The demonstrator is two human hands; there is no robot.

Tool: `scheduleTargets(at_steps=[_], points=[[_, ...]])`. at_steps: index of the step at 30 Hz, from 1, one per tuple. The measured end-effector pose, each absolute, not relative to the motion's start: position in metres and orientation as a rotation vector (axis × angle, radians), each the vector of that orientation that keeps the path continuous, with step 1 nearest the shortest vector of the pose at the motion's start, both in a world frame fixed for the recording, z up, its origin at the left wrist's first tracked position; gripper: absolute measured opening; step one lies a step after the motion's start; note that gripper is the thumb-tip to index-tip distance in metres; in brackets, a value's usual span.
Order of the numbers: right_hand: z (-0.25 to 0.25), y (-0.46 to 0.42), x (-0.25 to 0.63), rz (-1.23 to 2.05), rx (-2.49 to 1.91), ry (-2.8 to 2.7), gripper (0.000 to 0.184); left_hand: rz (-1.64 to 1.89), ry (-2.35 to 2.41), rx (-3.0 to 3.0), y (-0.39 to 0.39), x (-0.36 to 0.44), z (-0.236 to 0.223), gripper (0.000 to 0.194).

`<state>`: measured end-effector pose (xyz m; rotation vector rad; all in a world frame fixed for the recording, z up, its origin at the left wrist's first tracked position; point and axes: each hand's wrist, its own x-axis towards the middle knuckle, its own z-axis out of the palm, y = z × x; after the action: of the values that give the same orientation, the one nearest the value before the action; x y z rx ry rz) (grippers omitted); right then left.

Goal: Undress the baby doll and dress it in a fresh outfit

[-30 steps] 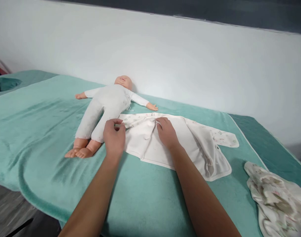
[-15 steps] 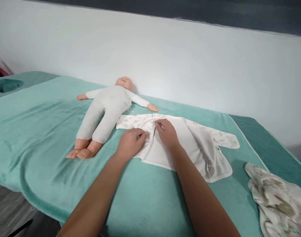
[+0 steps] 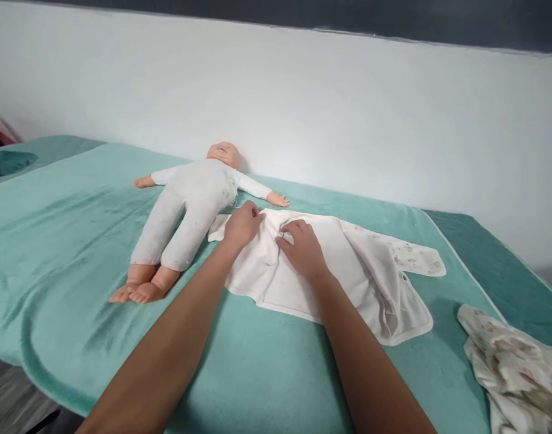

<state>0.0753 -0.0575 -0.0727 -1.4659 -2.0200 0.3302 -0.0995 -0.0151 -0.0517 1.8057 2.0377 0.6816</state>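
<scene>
A white baby shirt (image 3: 343, 253) lies spread on the green blanket, its inside facing up and its sleeves showing a small print. At the shirt's upper left, near the sleeve, my left hand (image 3: 244, 224) is closed on the fabric. My right hand (image 3: 301, 247) pinches a fold of the same shirt a little to the right, thumb and finger together. Left of the shirt a baby doll (image 3: 201, 184) with a white cloth body lies on its back, arms spread. My left hand is beside the doll's hip, apart from it.
A crumpled printed cloth (image 3: 515, 367) lies at the right front. The green blanket (image 3: 266, 367) covers the table, with its front edge at lower left. Behind it rises a white wall (image 3: 348, 120). A darker green cover (image 3: 493, 253) shows at the right.
My left hand has moved up and left along the shirt, from its lower left part to near the sleeve. The shirt's left front now lies flatter. My right hand stays nearly in place.
</scene>
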Motion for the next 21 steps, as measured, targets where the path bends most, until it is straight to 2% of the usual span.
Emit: scheduleTargets(at_steps=[5,8,13,17,21], points=[[-0.072,-0.059,0.075,0.287,-1.515,-2.048,0.024,0.575,2.217,1.912,-0.011,-0.096,-0.052,0.026],[-0.071,-0.059,0.075,0.252,-1.582,-2.067,0.033,0.668,2.234,2.109,-0.026,-0.088,-0.048,0.03],[-0.072,-0.057,0.077,0.185,-1.673,-2.101,0.041,0.889,1.74,2.386,-0.077,-0.074,-0.057,0.034],[-0.073,-0.055,0.079,0.135,-1.742,-2.129,0.047,0.659,1.459,2.561,-0.125,-0.074,-0.073,0.049],[-0.073,-0.055,0.078,0.086,-1.775,-2.187,0.051,0.55,1.448,2.617,-0.163,-0.083,-0.077,0.051]])
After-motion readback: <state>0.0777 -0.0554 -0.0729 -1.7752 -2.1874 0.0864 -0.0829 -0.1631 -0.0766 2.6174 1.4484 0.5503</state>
